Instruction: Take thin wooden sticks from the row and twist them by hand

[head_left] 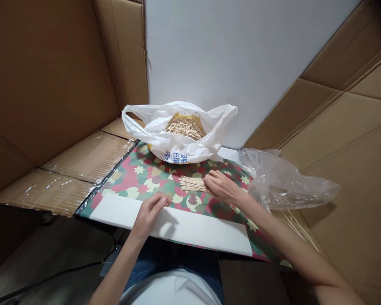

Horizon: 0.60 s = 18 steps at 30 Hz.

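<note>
A small bundle of thin pale wooden sticks (pixel 192 184) lies on the patterned tabletop (pixel 139 180). My right hand (pixel 218 184) is closed at the bundle's right end, its curled fingers hiding the tips there. Nearer to me, my left hand (pixel 152 212) hovers above the white strip with thumb and fingers pinched together; whatever is between them, if anything, cannot be made out. Behind both hands stands a white plastic bag (pixel 155 137) with blue print, its mouth spread wide. Many short pale sticks (pixel 186 128) fill it in a loose heap.
A clear plastic bag (pixel 282 180) lies crumpled at the right, with several long thin strands (pixel 300 228) below it. Along the table's front edge runs a white strip (pixel 203 228). Cardboard walls (pixel 349 144) rise on both sides, and a white panel (pixel 228 63) closes the back.
</note>
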{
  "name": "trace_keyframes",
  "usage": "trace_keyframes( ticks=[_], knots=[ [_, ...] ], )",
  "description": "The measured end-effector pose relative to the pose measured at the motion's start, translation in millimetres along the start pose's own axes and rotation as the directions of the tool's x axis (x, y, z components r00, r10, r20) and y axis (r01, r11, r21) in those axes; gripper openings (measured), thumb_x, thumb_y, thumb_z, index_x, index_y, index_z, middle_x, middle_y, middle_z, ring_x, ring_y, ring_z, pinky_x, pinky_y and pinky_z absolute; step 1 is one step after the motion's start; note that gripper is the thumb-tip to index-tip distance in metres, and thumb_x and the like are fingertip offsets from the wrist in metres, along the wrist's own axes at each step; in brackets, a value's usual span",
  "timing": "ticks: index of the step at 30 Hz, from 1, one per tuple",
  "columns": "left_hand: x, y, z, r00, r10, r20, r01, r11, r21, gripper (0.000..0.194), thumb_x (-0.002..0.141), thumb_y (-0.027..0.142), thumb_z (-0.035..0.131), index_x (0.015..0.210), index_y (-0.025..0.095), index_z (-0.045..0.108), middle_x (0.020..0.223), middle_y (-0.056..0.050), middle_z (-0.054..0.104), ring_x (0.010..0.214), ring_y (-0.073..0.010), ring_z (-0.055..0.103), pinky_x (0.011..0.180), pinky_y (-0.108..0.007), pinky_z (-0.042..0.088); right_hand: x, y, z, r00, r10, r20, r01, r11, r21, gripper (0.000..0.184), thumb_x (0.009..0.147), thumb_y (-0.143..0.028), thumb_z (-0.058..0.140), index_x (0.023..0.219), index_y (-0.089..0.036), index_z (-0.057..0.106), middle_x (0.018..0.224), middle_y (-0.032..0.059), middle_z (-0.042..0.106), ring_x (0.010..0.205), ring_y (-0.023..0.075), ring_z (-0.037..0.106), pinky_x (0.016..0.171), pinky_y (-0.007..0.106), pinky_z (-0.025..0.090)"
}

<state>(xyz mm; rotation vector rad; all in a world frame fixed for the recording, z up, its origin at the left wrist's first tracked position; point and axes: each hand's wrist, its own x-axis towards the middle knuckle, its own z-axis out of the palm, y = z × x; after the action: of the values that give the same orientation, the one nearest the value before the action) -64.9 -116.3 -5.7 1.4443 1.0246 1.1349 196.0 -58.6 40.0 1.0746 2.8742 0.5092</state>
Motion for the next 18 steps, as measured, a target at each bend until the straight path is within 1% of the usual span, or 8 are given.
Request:
trace_keyframes(
  ticks=[2,4,7,9,10,12,15,18],
  knots=[
    [16.9,2.7,0.6,0.997,-0.048,0.061,0.051,0.997,-0.050,0.032,0.086,0.038,0.043,0.076,0.014,0.061,0.077,-0.005,0.058,0.077,-0.0171,0.051,0.073,-0.026,0.039,-8.2,-15.6,-11.7,0.992,-0.071,-0.105,0.083,0.990,0.115,0.027,0.089,-0.011,0.025,0.075,-0.019,0.047,0.069,0.0060,0.049,0.066,0.0201,0.039,0.063,0.034,0.030],
    [29.0,7.2,4.3,0.969,-0.099,0.226,0.128,0.985,-0.113,0.033,0.085,0.037,0.044,0.071,0.014,0.063,0.070,-0.003,0.057,0.072,-0.0160,0.052,0.072,-0.026,0.039,-14.7,-30.9,-21.6,0.977,-0.112,-0.182,0.150,0.966,0.213,0.027,0.089,-0.011,0.026,0.074,-0.020,0.047,0.066,0.0043,0.048,0.065,0.0196,0.039,0.063,0.034,0.030],
    [34.7,13.3,13.2,0.856,-0.083,0.509,0.215,0.955,-0.205,0.022,0.079,0.030,0.055,0.064,0.014,0.062,0.062,-0.001,0.055,0.066,-0.0143,0.052,0.067,-0.025,0.040,-21.6,-47.5,-30.5,0.976,-0.096,-0.196,0.147,0.952,0.267,0.025,0.088,-0.010,0.028,0.074,-0.021,0.046,0.065,0.0035,0.048,0.064,0.0188,0.038,0.061,0.034,0.030],
    [31.7,14.7,19.4,0.804,-0.037,0.594,0.223,0.944,-0.244,0.017,0.076,0.026,0.059,0.064,0.014,0.062,0.061,-0.001,0.055,0.063,-0.0132,0.050,0.064,-0.024,0.038,-24.9,-54.1,-32.3,0.980,-0.053,-0.193,0.114,0.942,0.317,0.022,0.088,-0.012,0.031,0.074,-0.021,0.045,0.067,0.0037,0.048,0.064,0.0184,0.038,0.060,0.032,0.030],
    [29.0,14.4,22.2,0.796,-0.017,0.606,0.222,0.938,-0.266,0.016,0.076,0.025,0.060,0.064,0.014,0.062,0.061,-0.001,0.055,0.063,-0.0127,0.049,0.062,-0.024,0.037,-26.2,-56.7,-32.2,0.979,-0.022,-0.201,0.096,0.925,0.368,0.020,0.088,-0.013,0.032,0.074,-0.021,0.044,0.068,0.0038,0.049,0.064,0.0181,0.039,0.060,0.032,0.031],
    [22.7,12.1,27.2,0.822,0.008,0.570,0.225,0.914,-0.337,0.014,0.075,0.027,0.061,0.067,0.015,0.062,0.063,-0.001,0.053,0.063,-0.0121,0.047,0.060,-0.023,0.036,-27.8,-61.7,-30.6,0.975,0.067,-0.210,0.052,0.856,0.514,0.018,0.088,-0.014,0.033,0.075,-0.020,0.042,0.069,0.0034,0.049,0.066,0.0174,0.041,0.061,0.030,0.034],
    [14.6,6.1,34.2,0.890,0.022,0.456,0.212,0.865,-0.455,0.017,0.073,0.032,0.064,0.081,0.017,0.062,0.072,-0.001,0.051,0.070,-0.0126,0.047,0.064,-0.023,0.037,-27.1,-70.2,-26.3,0.966,0.198,-0.166,-0.016,0.687,0.727,0.014,0.087,-0.016,0.034,0.076,-0.021,0.041,0.071,0.0020,0.050,0.067,0.0159,0.044,0.062,0.028,0.036],
    [10.4,-0.4,40.4,0.911,0.035,0.412,0.207,0.825,-0.527,0.025,0.073,0.035,0.065,0.091,0.018,0.063,0.082,-0.003,0.052,0.078,-0.0143,0.048,0.071,-0.024,0.038,-22.9,-78.8,-22.2,0.957,0.283,-0.062,-0.097,0.514,0.853,0.012,0.086,-0.018,0.037,0.075,-0.021,0.042,0.072,0.0004,0.050,0.067,0.0140,0.047,0.061,0.026,0.037]
  ],
)
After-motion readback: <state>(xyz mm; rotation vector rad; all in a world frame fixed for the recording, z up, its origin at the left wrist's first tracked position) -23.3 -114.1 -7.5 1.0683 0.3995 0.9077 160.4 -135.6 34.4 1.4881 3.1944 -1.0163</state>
